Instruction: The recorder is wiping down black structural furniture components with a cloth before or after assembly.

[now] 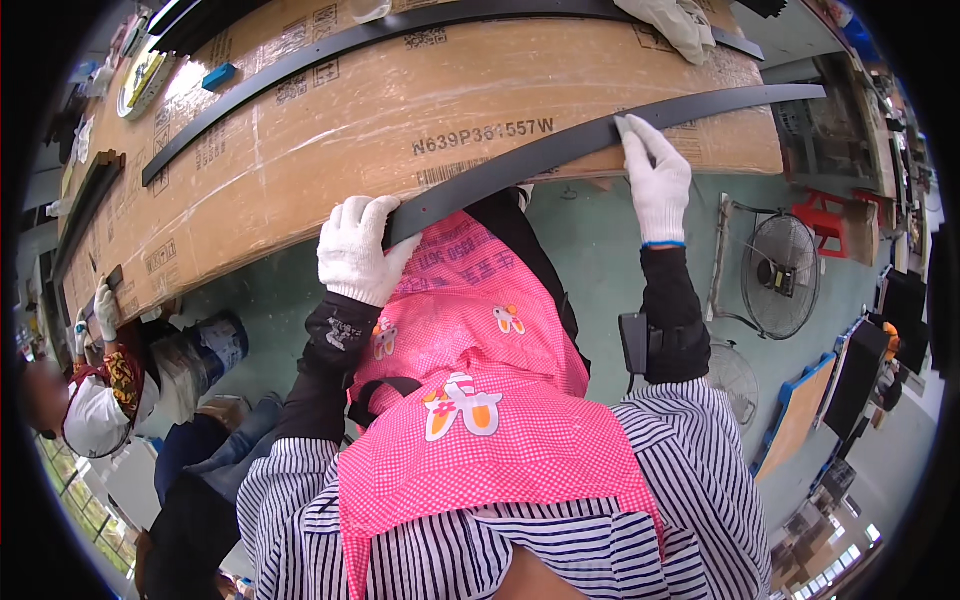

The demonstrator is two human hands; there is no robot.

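A long dark grey strip (pixel 530 160) slants across the near edge of the cardboard-covered table (pixel 330 190), its far end reaching past the table's right side. At its near end, my left hand (pixel 358 250) in a white knit glove is closed round the strip, thumb underneath. My right hand (pixel 657 185), gloved the same way, pinches the strip farther along between fingertips and thumb. Another long dark strip (pixel 330 58) lies along the far part of the table, apart from my hands.
A small blue block (pixel 218 77) and a white cloth (pixel 680 25) are on the table. Dark strips (pixel 85 210) lie at its left end, where a gloved co-worker (pixel 100 390) stands. A floor fan (pixel 780 270) and a red stool (pixel 825 220) stand at right.
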